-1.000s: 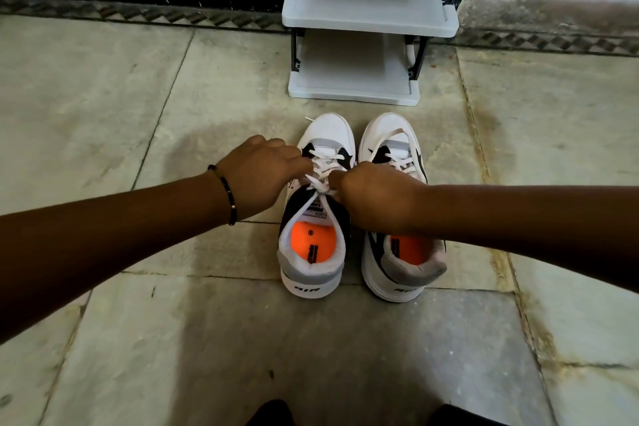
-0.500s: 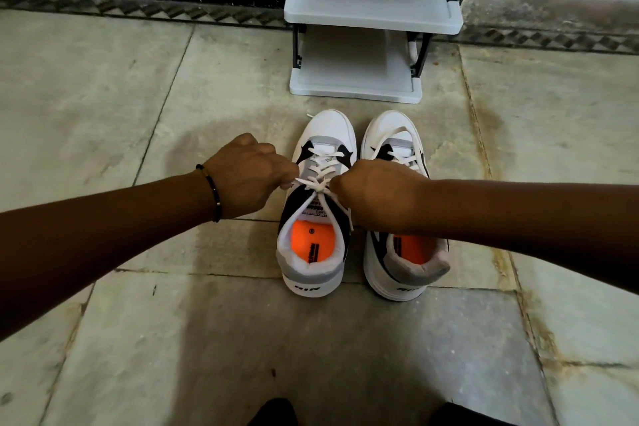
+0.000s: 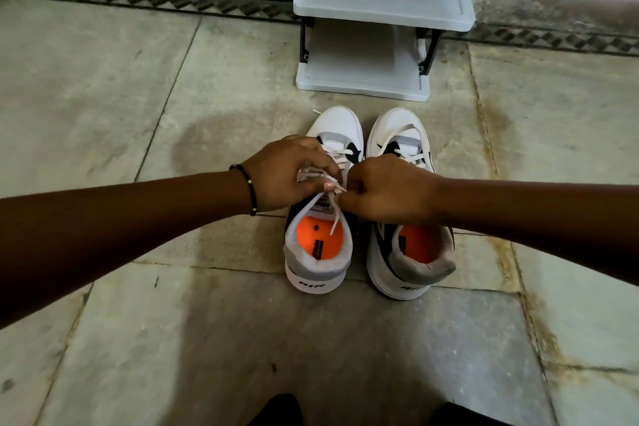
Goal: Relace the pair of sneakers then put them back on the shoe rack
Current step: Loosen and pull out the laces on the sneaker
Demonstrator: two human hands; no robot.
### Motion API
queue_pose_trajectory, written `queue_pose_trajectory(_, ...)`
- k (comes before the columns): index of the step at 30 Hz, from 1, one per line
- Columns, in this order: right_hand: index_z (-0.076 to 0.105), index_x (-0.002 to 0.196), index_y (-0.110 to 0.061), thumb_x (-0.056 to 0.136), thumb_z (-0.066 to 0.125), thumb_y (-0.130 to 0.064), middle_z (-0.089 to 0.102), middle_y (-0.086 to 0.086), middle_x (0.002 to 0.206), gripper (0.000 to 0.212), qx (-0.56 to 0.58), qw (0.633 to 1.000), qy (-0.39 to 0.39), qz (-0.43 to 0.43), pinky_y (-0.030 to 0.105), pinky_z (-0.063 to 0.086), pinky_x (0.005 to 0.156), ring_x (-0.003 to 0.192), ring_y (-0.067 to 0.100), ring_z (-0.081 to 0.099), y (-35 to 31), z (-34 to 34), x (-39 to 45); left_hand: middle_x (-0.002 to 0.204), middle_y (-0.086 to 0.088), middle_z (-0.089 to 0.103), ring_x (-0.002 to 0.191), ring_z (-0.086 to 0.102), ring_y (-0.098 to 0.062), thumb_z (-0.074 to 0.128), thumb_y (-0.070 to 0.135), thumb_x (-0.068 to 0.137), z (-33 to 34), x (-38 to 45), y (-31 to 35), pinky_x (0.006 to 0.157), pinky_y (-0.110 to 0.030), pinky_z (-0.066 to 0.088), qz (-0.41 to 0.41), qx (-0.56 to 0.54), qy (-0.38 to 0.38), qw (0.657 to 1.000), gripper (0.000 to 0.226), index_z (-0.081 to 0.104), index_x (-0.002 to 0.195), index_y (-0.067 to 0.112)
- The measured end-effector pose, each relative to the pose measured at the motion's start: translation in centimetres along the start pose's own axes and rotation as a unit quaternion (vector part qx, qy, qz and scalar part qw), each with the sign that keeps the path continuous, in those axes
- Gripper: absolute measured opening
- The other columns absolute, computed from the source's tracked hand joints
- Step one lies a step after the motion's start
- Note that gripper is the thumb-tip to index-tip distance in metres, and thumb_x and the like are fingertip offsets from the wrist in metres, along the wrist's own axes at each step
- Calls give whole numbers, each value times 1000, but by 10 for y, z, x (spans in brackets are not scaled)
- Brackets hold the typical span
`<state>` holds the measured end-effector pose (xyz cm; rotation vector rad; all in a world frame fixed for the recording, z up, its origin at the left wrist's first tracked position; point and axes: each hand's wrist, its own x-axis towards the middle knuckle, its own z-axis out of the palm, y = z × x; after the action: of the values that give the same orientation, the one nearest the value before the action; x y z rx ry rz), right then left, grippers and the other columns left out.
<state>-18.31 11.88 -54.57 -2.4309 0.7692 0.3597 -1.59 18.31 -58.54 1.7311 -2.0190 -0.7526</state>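
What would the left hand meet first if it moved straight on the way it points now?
Most likely the right hand. The left hand points to the right across the left sneaker, and only the lace lies between them. Depth is unclear.

Hands close in over the left sneaker's lace

The left hand [image 3: 287, 173], a half second ago drawn out to the side of the left sneaker [image 3: 320, 218], has moved in over its tongue and now holds bunched white lace [image 3: 313, 175] in its fingers. The right hand [image 3: 387, 188] has shifted closer, nearly meeting it, and a loose lace end now trails below both hands into the orange-lined opening.
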Motion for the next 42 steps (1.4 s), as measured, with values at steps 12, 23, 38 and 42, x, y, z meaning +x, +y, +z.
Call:
queue_pose_trajectory(12, 57, 92, -7, 87, 52, -14, 31, -7, 58, 10, -167, 984, 6, -61, 21, 23, 42, 49, 9, 33, 9, 10, 5, 78, 21, 56, 78, 52, 11, 61, 19, 83, 1, -1, -2, 65, 0, 34, -11, -62, 17, 998, 6, 65, 87, 21)
queue_pose_trajectory(23, 57, 99, -9, 89, 52, -20, 63, 13, 97, 16, -206, 977, 11, -54, 28, 35, 61, 85, 29, 60, 23, 1, -5, 78, 20, 59, 76, 56, 4, 60, 19, 84, -7, -9, -16, 65, -3, 39, -27, -31, -10, 999, 6, 62, 89, 17)
queue_pose_trajectory(38, 55, 75, -6, 86, 60, -30, 54, 6, 71, 27, -62, 998, 0, 8, 28, 38, 56, 75, 24, 54, 9, 6, 10, 81, -4, 60, 73, 52, -17, 53, 24, 89, -4, -3, -11, 69, -28, 40, -97, -1, -3, 995, 19, 62, 106, 19)
queue_pose_trajectory(42, 49, 66, -11, 91, 51, -21, 40, -2, 59, 27, -78, 997, 10, -14, 26, 36, 59, 69, 23, 51, 13, 13, 5, 90, -6, 61, 83, 56, -29, 43, 18, 92, -16, -2, -16, 71, -37, 43, -57, 179, -26, 982, 19, 61, 97, 16)
